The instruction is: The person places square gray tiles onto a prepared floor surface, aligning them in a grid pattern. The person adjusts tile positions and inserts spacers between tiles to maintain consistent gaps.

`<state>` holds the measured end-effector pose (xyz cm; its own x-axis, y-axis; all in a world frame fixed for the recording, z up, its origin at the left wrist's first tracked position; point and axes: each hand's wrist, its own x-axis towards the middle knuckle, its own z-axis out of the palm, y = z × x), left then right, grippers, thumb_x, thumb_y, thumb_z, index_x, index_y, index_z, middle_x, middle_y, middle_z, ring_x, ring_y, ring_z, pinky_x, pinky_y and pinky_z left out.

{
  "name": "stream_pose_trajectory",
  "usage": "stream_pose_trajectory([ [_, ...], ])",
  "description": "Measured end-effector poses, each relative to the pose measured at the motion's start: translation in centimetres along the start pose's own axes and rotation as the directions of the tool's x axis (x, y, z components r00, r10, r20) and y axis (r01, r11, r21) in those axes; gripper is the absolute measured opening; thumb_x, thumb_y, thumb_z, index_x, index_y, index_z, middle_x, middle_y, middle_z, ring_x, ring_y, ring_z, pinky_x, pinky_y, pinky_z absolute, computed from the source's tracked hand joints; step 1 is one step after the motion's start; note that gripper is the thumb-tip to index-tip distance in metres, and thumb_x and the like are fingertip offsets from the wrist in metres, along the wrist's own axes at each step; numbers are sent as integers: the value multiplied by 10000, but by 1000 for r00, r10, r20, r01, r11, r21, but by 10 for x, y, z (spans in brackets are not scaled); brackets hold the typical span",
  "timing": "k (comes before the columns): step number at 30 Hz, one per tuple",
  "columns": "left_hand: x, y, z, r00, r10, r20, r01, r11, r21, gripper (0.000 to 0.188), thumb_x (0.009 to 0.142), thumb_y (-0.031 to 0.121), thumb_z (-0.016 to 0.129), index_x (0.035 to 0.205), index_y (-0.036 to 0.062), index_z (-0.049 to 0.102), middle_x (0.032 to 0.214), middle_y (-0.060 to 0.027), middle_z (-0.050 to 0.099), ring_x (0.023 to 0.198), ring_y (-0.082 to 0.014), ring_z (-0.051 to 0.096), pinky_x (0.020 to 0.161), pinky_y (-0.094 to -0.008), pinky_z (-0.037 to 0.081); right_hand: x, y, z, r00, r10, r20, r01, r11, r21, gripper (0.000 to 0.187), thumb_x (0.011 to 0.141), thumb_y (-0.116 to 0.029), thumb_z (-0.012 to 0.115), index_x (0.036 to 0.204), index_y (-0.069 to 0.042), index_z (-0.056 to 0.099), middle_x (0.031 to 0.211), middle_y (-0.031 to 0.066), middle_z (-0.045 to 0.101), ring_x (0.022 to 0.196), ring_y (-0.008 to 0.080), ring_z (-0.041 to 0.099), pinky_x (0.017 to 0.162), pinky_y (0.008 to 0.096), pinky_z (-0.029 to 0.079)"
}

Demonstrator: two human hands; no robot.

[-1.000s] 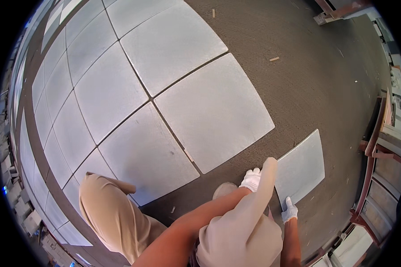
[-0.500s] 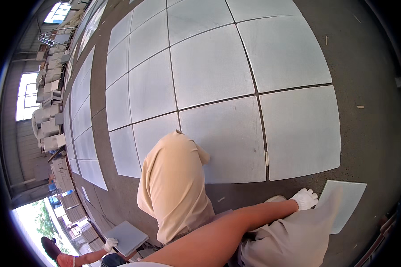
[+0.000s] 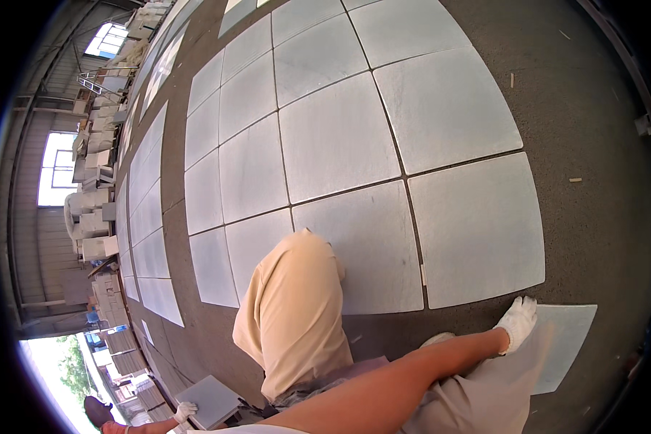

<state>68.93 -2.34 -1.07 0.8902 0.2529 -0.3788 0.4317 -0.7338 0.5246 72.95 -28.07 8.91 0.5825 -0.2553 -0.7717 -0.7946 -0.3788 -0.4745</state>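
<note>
Brown floor [image 3: 593, 246]; smooth, straight-edged, pale-grey panel [image 3: 568, 336]; gloved left hand [image 3: 518, 324] by its edge, grip unclear; right hand unseen

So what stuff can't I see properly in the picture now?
All in the head view:
- Right hand: not visible; I can't tell whether the right trouser leg or the picture's edge hides it.
- Loose slab: its left part is hidden behind that leg.
- Co-worker's hand shows, but the lower edge cuts off their body.
- Floor scrap: too small to identify.
</note>
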Motion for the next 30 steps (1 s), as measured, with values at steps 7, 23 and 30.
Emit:
stream_pose_trajectory([
  [7, 1, 0, -25, 991, -64, 115, 94, 957, -274, 411, 615, 160, 714, 1005, 32, 695, 1207, -190, 510, 1152, -321, 456, 932, -395, 374, -22, -26, 3, 997, -67, -34, 66, 997, -35, 630, 928, -391, 631, 1365, 27, 455, 1401, 152, 457, 1237, 283, 455, 1073, 438, 335],
  [23, -103, -78, -40, 760, -557, -335, 358, 789, -499, 185, 846, 240, 637, 862, 61, 591, 916, -145, 574, 860, -333, 577, 755, -437, 482, -81, -99, 7, 939, -319, -130, 297, 940, -167, 689, 930, -401, 624, 1417, 40, 418, 1447, 172, 439, 1307, 289, 430, 1139, 428, 297],
  [30, -211, -177, -49, 293, -955, -48, 755, 262, -601, 384, 799, 333, 756, 966, 35, 581, 987, -178, 573, 924, -358, 605, 786, -465, 514, -52, -137, -23, 986, -9, 165, 9, 1000, -3, 645, 891, -463, 636, 1366, -47, 504, 1355, 142, 544, 1257, 339, 482, 1092, 470, 370],
])
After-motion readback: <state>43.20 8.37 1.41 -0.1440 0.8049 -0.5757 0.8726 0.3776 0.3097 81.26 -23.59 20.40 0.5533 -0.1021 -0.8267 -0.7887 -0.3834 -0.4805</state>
